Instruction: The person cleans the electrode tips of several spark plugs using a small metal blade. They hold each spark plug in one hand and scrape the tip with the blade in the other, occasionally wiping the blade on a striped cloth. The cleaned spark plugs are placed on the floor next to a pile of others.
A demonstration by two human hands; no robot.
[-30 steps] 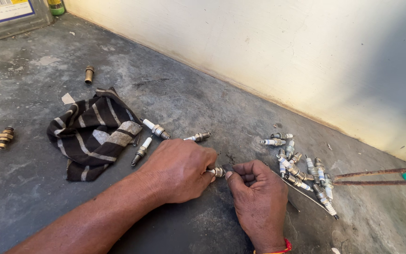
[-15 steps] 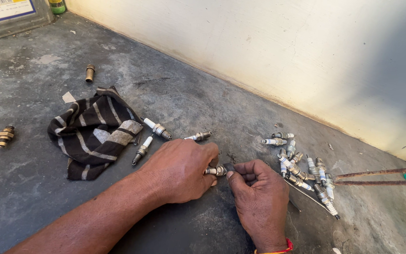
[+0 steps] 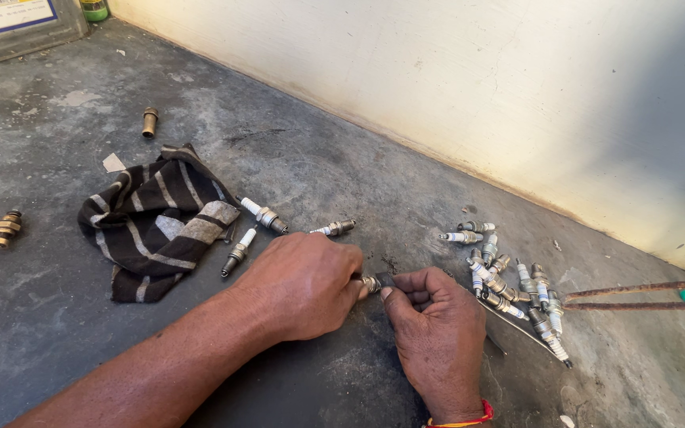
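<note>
Left hand (image 3: 303, 285) and right hand (image 3: 438, 333) grip one spark plug (image 3: 370, 284); three loose plugs (image 3: 263, 215) beside one striped rag (image 3: 156, 222)

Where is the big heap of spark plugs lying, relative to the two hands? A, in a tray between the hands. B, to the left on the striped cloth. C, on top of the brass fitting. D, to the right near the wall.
D: the heap of spark plugs lies on the concrete to the right of the right hand, near the wall; the striped cloth lies to the left of the left hand.
</note>
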